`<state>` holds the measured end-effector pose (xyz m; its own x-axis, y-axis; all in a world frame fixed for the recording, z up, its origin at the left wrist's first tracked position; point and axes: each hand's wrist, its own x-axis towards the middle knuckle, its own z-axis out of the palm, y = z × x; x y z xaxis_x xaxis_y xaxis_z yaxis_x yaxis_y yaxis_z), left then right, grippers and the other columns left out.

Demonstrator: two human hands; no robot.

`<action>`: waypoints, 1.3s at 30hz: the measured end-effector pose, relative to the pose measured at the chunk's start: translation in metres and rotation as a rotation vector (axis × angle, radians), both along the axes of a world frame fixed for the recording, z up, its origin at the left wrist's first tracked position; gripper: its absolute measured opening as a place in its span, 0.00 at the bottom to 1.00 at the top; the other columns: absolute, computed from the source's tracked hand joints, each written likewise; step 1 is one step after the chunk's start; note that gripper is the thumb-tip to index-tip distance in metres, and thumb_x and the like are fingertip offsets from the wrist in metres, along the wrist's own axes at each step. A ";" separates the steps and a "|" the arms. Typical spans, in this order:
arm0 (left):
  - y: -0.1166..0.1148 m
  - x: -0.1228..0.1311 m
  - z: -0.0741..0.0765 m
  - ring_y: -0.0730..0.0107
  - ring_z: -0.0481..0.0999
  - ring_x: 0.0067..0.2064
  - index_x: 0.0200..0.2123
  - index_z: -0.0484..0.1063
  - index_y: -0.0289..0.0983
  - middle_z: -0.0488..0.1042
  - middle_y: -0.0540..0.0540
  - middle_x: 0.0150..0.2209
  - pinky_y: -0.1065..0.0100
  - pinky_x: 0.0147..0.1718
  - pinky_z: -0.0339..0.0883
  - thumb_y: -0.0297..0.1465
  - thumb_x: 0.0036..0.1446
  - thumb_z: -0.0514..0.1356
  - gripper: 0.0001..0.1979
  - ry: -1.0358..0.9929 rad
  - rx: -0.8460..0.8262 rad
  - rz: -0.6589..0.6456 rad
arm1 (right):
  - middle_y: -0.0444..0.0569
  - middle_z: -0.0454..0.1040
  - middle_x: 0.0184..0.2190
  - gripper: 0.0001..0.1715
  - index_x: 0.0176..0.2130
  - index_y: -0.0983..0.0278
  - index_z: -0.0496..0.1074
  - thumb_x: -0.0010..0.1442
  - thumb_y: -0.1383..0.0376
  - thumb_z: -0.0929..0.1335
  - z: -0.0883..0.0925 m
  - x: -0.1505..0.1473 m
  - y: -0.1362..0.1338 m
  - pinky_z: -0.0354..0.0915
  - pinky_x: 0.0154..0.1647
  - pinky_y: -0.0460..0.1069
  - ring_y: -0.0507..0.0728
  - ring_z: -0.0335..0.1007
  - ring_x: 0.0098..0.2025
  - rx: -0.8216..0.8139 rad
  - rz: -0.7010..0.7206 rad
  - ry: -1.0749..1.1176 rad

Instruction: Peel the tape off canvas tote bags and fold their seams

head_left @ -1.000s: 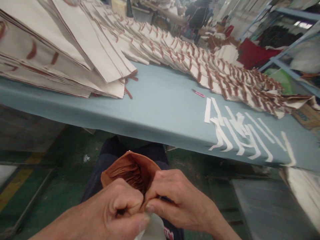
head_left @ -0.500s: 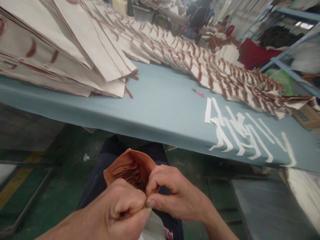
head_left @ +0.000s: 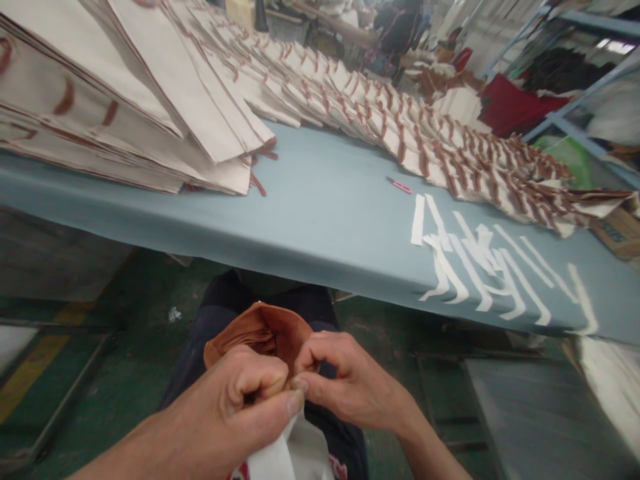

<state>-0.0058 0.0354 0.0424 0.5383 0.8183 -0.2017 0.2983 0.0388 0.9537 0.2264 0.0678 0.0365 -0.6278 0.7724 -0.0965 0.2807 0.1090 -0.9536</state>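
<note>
Over my lap rests a bundle of folded brown pieces (head_left: 257, 341) inside a rust-brown outer piece (head_left: 295, 327) that stands up like an open pouch. My left hand (head_left: 250, 397) is closed in front of it, thumb pressed against the curled fingers. A white strip (head_left: 273, 460) runs down from under that thumb. Facing it, my right hand (head_left: 345, 377) pinches with thumb and index finger at the brown piece's lower edge. The fingertips of both hands meet, hiding what lies between them. Greyish-white cloth (head_left: 313, 443) shows below the hands.
A blue-green table (head_left: 320, 207) stretches across in front of me. Cream bags with brown trim (head_left: 200, 100) are stacked at left, and a long overlapping row (head_left: 400, 127) runs right. White strips (head_left: 465, 267) lie near the front edge, by a pink-handled cutter (head_left: 400, 186).
The left hand has shifted slightly up and left, with its thumb more extended. More of the white strip shows below it. Both hands stay together at the brown piece.
</note>
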 end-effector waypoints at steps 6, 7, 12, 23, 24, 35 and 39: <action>0.007 0.002 0.003 0.72 0.51 0.26 0.24 0.49 0.43 0.49 0.57 0.24 0.66 0.23 0.46 0.48 0.75 0.57 0.30 -0.054 -0.189 -0.021 | 0.42 0.77 0.27 0.36 0.30 0.64 0.75 0.75 0.38 0.71 -0.001 0.000 -0.001 0.60 0.34 0.47 0.52 0.67 0.30 -0.027 -0.013 -0.059; 0.008 0.002 0.004 0.73 0.51 0.26 0.24 0.49 0.42 0.49 0.58 0.24 0.66 0.23 0.45 0.48 0.75 0.58 0.31 -0.060 -0.202 -0.018 | 0.42 0.76 0.27 0.36 0.30 0.64 0.75 0.75 0.38 0.71 -0.001 0.000 -0.002 0.60 0.34 0.47 0.52 0.67 0.30 -0.026 -0.015 -0.057; 0.006 0.003 0.010 0.73 0.49 0.26 0.23 0.49 0.42 0.48 0.58 0.24 0.66 0.24 0.43 0.50 0.72 0.63 0.33 -0.065 -0.250 -0.004 | 0.43 0.77 0.28 0.35 0.30 0.63 0.75 0.75 0.39 0.72 -0.003 -0.002 -0.003 0.61 0.35 0.47 0.52 0.67 0.30 -0.034 -0.007 -0.064; 0.007 0.002 0.008 0.73 0.50 0.26 0.23 0.49 0.43 0.49 0.58 0.23 0.66 0.23 0.44 0.51 0.72 0.61 0.32 -0.067 -0.255 -0.002 | 0.41 0.77 0.29 0.25 0.31 0.63 0.76 0.75 0.51 0.75 -0.005 -0.001 -0.005 0.60 0.35 0.47 0.51 0.68 0.31 -0.058 -0.002 -0.066; 0.007 0.002 0.007 0.73 0.50 0.26 0.23 0.50 0.43 0.49 0.58 0.24 0.66 0.23 0.44 0.51 0.72 0.61 0.32 -0.066 -0.256 -0.003 | 0.41 0.77 0.29 0.25 0.31 0.63 0.76 0.75 0.51 0.75 -0.004 -0.001 -0.005 0.60 0.35 0.47 0.51 0.69 0.31 -0.055 -0.004 -0.068; 0.015 0.006 0.005 0.74 0.50 0.26 0.23 0.52 0.43 0.50 0.58 0.23 0.69 0.22 0.45 0.57 0.68 0.63 0.34 -0.086 -0.265 0.013 | 0.41 0.75 0.29 0.25 0.30 0.63 0.73 0.75 0.53 0.74 -0.008 -0.001 -0.004 0.58 0.35 0.47 0.51 0.66 0.31 -0.064 -0.012 -0.116; 0.017 0.005 -0.001 0.75 0.49 0.25 0.22 0.52 0.43 0.50 0.58 0.23 0.69 0.22 0.44 0.59 0.66 0.63 0.35 -0.072 -0.278 0.032 | 0.39 0.72 0.28 0.26 0.30 0.63 0.73 0.75 0.51 0.74 -0.010 -0.001 -0.005 0.55 0.33 0.47 0.50 0.63 0.30 -0.084 -0.020 -0.112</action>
